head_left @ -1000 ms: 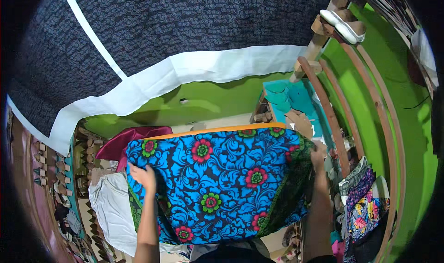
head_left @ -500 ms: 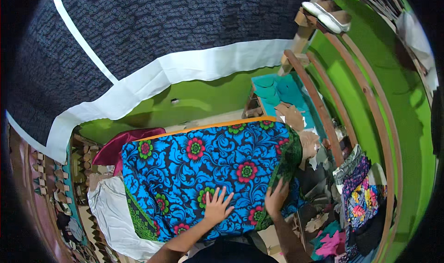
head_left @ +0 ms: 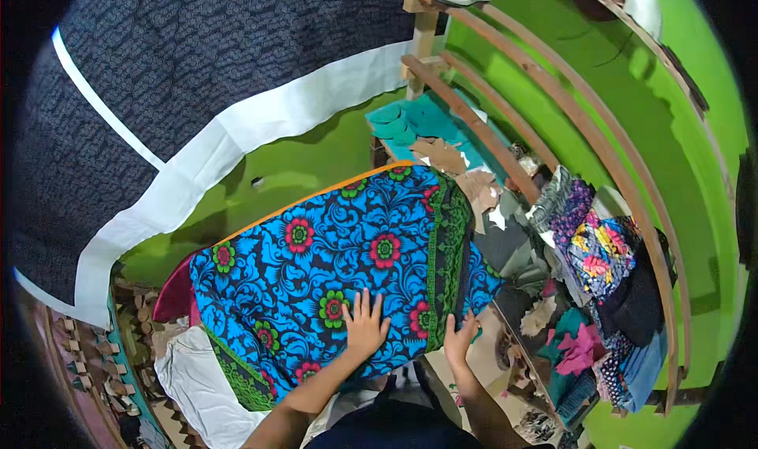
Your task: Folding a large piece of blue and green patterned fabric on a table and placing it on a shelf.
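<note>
currently the left hand (head_left: 365, 334) is lying flat, fingers spread, on the blue flowered cloth (head_left: 335, 247), which is spreading out in front of the person. the right hand (head_left: 459, 343) is sitting apart from the left, at the cloth's lower right edge; whether it is pinching the fabric, i cannot tell. a white cloth (head_left: 209, 390) is showing at the left, a maroon cloth (head_left: 175, 295) is peeking out at the far left corner, and mixed fabrics (head_left: 596, 247) are bunching near wooden rails (head_left: 543, 63).
</note>
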A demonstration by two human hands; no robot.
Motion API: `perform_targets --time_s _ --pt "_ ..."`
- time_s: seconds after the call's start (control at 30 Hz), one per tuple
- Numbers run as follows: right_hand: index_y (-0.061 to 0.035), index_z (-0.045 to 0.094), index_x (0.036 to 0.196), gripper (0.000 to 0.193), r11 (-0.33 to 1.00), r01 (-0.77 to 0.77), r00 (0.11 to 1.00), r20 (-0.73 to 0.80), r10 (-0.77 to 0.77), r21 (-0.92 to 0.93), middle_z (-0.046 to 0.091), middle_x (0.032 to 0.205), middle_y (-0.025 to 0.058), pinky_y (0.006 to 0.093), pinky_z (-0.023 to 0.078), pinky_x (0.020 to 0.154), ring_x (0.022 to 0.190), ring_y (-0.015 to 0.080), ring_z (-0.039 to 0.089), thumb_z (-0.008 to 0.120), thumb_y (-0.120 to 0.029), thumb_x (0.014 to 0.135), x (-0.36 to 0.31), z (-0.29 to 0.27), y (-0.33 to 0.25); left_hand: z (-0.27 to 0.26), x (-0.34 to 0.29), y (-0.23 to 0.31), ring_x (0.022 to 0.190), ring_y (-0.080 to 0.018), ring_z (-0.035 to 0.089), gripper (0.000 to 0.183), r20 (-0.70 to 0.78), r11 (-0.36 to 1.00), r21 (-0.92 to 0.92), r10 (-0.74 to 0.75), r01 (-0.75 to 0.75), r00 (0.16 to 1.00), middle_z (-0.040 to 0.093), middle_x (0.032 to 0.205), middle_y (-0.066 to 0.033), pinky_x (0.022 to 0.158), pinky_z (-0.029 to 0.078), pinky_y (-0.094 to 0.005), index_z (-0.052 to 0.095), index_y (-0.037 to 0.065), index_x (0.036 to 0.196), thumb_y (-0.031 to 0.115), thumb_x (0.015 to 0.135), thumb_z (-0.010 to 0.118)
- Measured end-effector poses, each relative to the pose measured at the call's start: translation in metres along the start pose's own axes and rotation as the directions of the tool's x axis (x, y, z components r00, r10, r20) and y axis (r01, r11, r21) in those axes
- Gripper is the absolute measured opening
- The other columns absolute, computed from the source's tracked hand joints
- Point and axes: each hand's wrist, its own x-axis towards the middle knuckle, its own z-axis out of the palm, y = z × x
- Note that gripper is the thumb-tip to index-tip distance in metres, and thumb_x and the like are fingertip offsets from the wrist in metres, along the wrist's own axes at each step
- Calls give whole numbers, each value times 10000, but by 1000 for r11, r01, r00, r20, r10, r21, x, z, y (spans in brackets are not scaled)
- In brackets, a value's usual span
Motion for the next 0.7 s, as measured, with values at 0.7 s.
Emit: perform_targets --time_s 0.7 --pt "-24 490 965 239 972 87 890 422 -175 219 559 785 144 380 436 637 701 285 562 546 -235 867 31 -25 68 41 -11 103 1292 -379 250 585 -11 996 46 80 -80 997 222 1426 -198 1014 195 -565 348 202 1362 424 839 487"
